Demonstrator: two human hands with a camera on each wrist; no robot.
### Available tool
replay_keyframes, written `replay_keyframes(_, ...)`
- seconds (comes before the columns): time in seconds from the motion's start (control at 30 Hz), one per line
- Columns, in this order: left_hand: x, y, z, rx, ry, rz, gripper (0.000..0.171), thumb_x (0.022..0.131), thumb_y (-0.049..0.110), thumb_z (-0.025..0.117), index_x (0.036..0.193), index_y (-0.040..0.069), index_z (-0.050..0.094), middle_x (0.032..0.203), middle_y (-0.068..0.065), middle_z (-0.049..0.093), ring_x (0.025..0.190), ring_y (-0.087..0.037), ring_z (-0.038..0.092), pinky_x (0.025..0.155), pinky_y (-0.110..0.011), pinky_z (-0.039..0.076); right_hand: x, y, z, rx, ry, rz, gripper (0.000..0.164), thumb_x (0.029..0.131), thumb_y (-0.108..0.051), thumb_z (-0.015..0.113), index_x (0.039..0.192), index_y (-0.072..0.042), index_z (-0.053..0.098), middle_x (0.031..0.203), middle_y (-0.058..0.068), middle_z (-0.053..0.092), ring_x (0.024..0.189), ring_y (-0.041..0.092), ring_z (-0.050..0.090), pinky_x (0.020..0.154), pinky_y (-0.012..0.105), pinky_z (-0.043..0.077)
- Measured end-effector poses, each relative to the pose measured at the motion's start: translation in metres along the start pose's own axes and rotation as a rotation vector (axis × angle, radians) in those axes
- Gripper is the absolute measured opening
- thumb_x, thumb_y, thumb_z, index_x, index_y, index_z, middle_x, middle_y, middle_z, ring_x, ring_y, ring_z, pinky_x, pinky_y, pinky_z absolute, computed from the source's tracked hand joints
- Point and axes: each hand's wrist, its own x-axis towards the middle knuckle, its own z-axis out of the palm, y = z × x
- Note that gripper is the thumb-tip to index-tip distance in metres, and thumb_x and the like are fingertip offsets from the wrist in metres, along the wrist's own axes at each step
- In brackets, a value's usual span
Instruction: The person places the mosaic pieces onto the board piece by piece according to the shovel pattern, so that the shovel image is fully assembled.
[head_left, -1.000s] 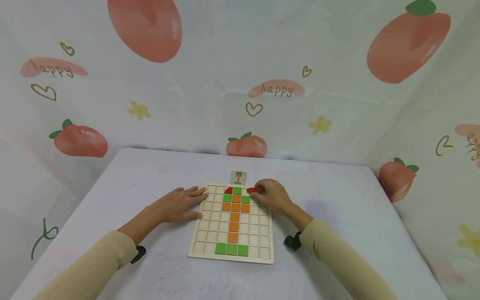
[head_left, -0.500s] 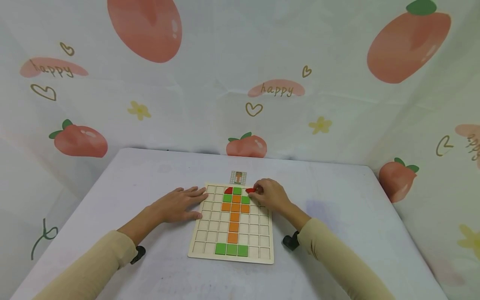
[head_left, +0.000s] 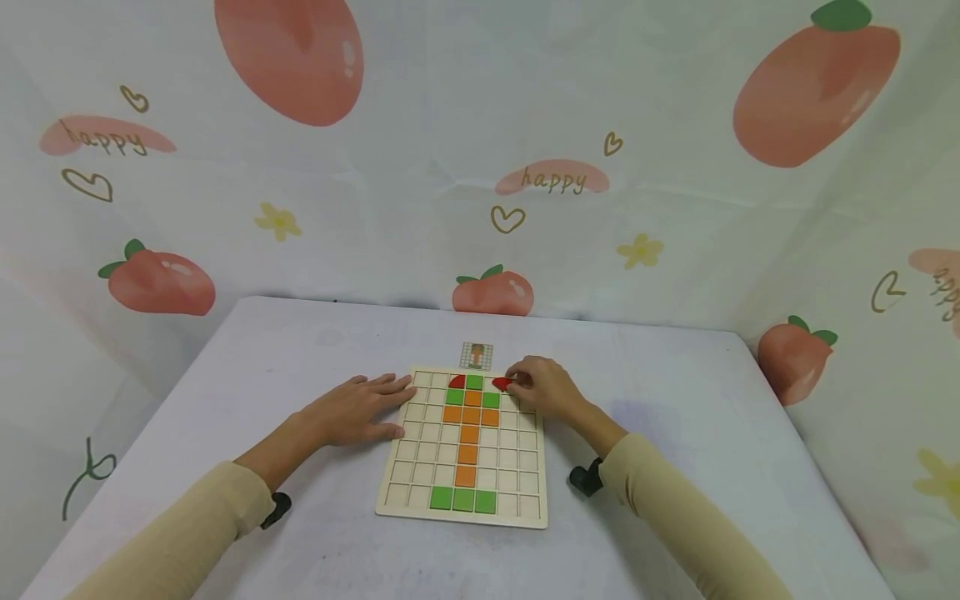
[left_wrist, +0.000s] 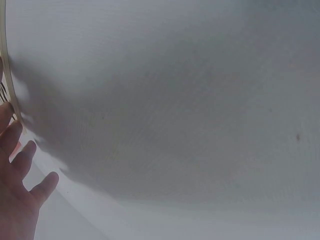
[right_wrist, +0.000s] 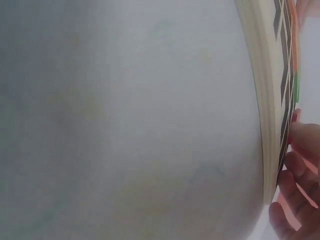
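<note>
A wooden grid board (head_left: 517, 460) lies on the table, with orange, green and red pieces set in its cells. At the board's top right, my right hand (head_left: 546, 390) pinches a red quarter-circle piece (head_left: 501, 383) between thumb and fingers, over the top row. Another red quarter-circle (head_left: 457, 382) sits in that row, left of a green square (head_left: 475, 382). My left hand (head_left: 360, 411) lies with fingers spread, its fingertips touching the board's left edge. In the right wrist view, the right hand (right_wrist: 300, 170) is beside the board's edge (right_wrist: 262, 100), the red piece (right_wrist: 295, 116) partly hidden.
Just behind the board lies a small pattern card (head_left: 476, 356) with a printed grid. The white-covered table (head_left: 322, 533) extends around the board. A fruit-printed cloth (head_left: 420, 225) hangs behind. A black device (head_left: 587, 479) is at the right wrist.
The red piece in my right hand has shifted slightly left and turned, so more of its face shows. The left hand and the board have stayed in place.
</note>
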Motion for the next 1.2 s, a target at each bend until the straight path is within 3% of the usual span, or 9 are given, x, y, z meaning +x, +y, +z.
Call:
replay_keyframes(0.47,-0.0004,-0.0008,0.0007,-0.001,-0.002,0.004,0.07,0.097,0.054,0.055,0.152,0.012,0.043,0.157,-0.01,0.039,0.142,-0.038,0.038,0.107,-0.06,0.035,0.0046,-0.0071,0.0054,0.002,0.0,0.017,0.02,0.089,-0.028,0.077,0.095,-0.01,0.075,0.085,-0.003,0.066,0.079,0.013,0.054,0.075,0.029,0.048)
replay_keyframes(0.83,0.0007,-0.0012,0.001,0.001,-0.008,0.002,0.071,0.097,0.054,0.055,0.152,0.011,0.043,0.157,-0.01,0.038,0.142,-0.039,0.038,0.107,-0.06,0.036,0.0077,-0.0028,0.0019,0.023,-0.062,-0.038,0.024,0.094,-0.016,0.069,0.116,-0.009,0.074,0.084,-0.004,0.061,0.079,0.014,0.051,0.072,0.029,0.044)
replay_keyframes(1.2,0.0005,-0.001,0.0014,0.003,-0.01,-0.005,0.072,0.096,0.055,0.056,0.152,0.012,0.042,0.158,-0.009,0.037,0.142,-0.038,0.037,0.108,-0.059,0.035,0.0078,-0.0013,0.0014,0.051,-0.098,-0.054,0.025,0.092,-0.017,0.073,0.115,-0.008,0.075,0.086,-0.004,0.061,0.082,0.014,0.051,0.073,0.029,0.044)
